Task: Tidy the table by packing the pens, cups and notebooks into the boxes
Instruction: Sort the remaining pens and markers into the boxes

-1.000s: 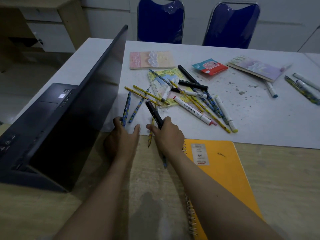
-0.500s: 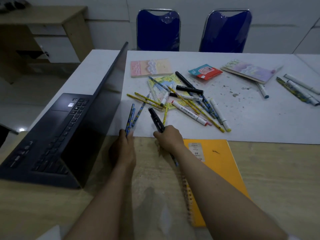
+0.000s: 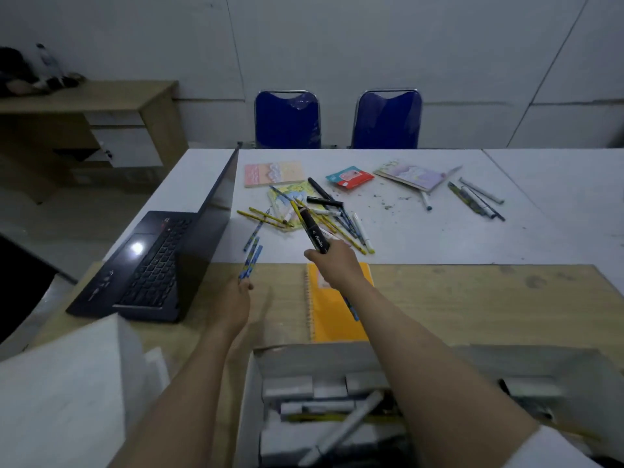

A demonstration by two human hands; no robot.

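Observation:
My right hand (image 3: 332,265) grips a black marker (image 3: 312,233) together with a yellow pencil and a blue pencil whose end sticks out below my wrist, lifted above the orange spiral notebook (image 3: 332,319). My left hand (image 3: 236,298) holds two blue patterned pencils (image 3: 251,261) near the laptop's corner. A pile of pens and pencils (image 3: 334,217) lies on the white table over a yellow notebook (image 3: 290,192). An open white box (image 3: 324,410) with pens inside stands at the near edge under my right forearm.
An open black laptop (image 3: 162,261) stands at the left. A pink notebook (image 3: 273,173), a red packet (image 3: 349,177), a pastel notebook (image 3: 413,173) and more pens (image 3: 477,199) lie further back. Two blue chairs (image 3: 337,119) stand behind the table. White foam pieces (image 3: 67,393) lie at the near left.
Both hands have lifted off the table and drawn back toward me with their pens. The view has pulled back and up, and the open box has come into sight.

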